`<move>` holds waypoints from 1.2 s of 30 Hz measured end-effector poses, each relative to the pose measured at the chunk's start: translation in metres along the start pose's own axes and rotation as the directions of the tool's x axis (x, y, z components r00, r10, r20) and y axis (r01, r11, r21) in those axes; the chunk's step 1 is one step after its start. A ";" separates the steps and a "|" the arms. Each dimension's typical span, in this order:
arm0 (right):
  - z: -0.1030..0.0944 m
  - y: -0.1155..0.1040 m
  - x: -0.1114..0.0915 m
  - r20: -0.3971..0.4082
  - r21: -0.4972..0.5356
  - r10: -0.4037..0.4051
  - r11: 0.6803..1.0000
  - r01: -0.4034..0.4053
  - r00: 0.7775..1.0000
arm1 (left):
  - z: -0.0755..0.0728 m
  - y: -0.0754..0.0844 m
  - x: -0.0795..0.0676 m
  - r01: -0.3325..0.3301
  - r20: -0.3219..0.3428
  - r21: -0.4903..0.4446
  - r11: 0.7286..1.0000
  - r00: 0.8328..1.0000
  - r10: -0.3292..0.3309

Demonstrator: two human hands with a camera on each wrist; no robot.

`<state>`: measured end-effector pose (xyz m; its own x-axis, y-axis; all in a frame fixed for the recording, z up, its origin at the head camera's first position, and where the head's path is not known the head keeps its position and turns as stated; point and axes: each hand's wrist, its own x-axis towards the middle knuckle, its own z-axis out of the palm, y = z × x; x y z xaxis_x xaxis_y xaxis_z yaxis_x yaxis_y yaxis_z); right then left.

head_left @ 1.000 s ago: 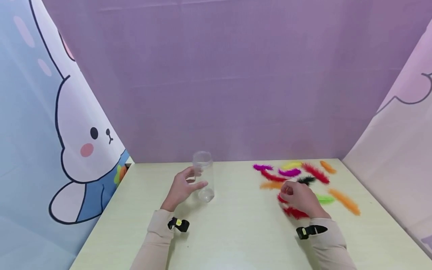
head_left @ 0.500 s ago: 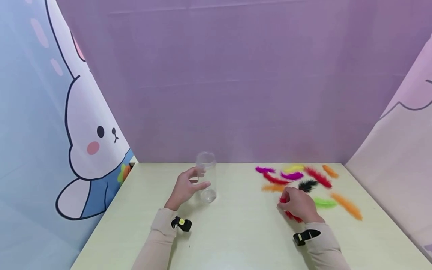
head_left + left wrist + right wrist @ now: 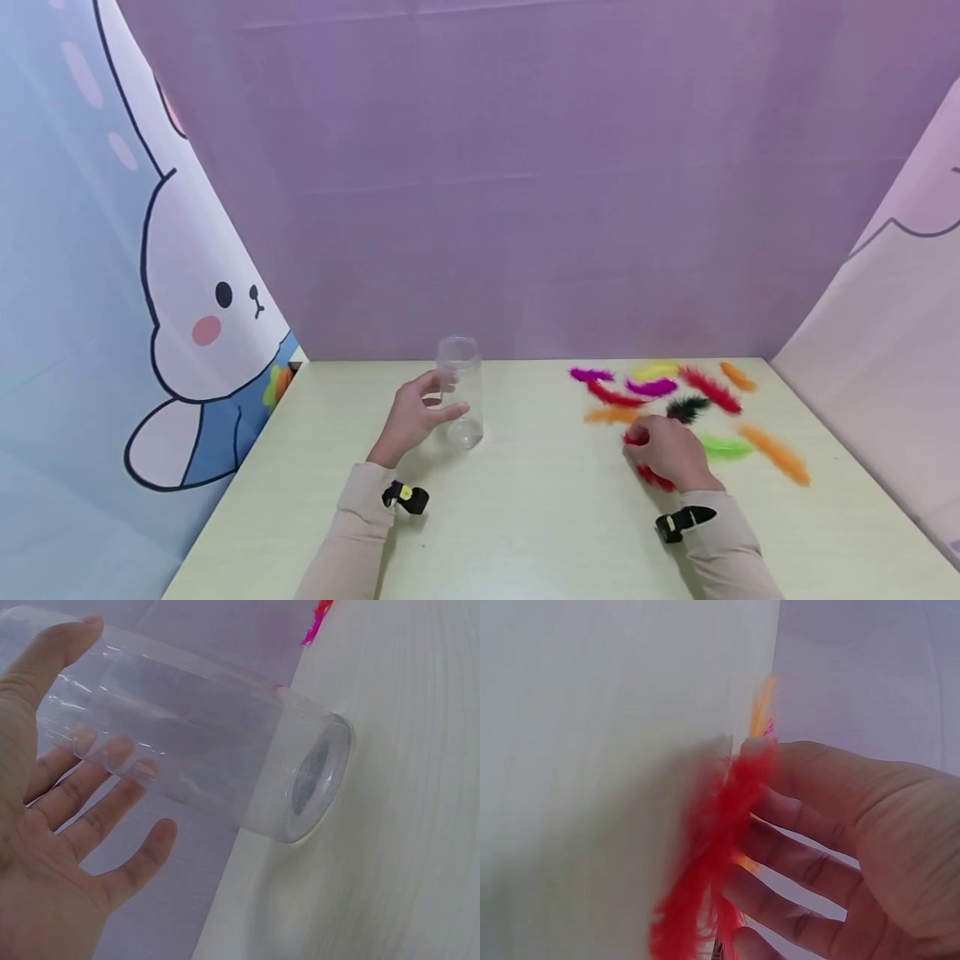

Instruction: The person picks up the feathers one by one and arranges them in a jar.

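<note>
My left hand [image 3: 408, 421] holds a clear plastic jar [image 3: 463, 400] that stands upright on the table. In the left wrist view, the thumb lies along one side of the jar [image 3: 202, 735], three fingertips are on the other side, and the little finger is apart from it. My right hand [image 3: 675, 454] is low over the table at the right, its thumb and index fingertip pinching a red feather [image 3: 735, 802]. Red fluff [image 3: 655, 478] shows below this hand in the head view. The hand partly covers the red feathers.
Beyond and beside my right hand lie a black feather [image 3: 686, 408], a green feather [image 3: 726, 447], an orange feather [image 3: 776, 454], a yellow feather [image 3: 655, 371] and several others. A purple backdrop [image 3: 525, 208] rises at the table's [image 3: 525, 517] far edge.
My right hand has come down and slightly nearer over the red feathers, its fingertips closing on one. My left hand stays at the jar. The head view has shifted slightly.
</note>
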<state>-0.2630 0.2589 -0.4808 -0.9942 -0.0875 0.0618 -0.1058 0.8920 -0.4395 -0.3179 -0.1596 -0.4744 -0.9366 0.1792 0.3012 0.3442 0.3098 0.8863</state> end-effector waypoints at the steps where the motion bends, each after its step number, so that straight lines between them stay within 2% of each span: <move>1: 0.000 0.000 0.000 -0.003 0.000 -0.002 1.000 0.002 1.000 | 0.000 0.000 0.000 -0.001 0.001 0.006 1.000 1.000 0.001; 11: -0.001 0.000 0.000 -0.034 -0.004 -0.014 1.000 0.014 0.999 | 0.003 0.001 0.000 0.003 -0.010 0.026 1.000 1.000 -0.002; 18: -0.013 -0.001 0.002 -0.102 0.006 0.003 1.000 -0.002 0.995 | 0.003 0.001 0.001 0.007 -0.012 0.027 1.000 1.000 -0.007; 23: -0.020 -0.003 0.002 -0.194 0.018 0.009 1.000 -0.006 0.981 | 0.002 0.002 0.001 0.008 -0.006 0.029 1.000 1.000 -0.008; 26: -0.024 -0.004 0.002 -0.244 0.064 0.012 0.998 0.004 0.970 | 0.002 0.002 0.002 0.008 -0.004 0.029 1.000 1.000 -0.007; 36: -0.029 -0.004 0.004 -0.325 0.174 0.045 0.985 0.013 0.945 | 0.003 0.001 0.002 0.013 -0.005 0.008 1.000 1.000 -0.013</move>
<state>-0.2657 0.2679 -0.4530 -0.9385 0.1016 0.3299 -0.1202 0.7998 -0.5881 -0.3188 -0.1565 -0.4737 -0.9414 0.1707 0.2908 0.3321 0.3200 0.8873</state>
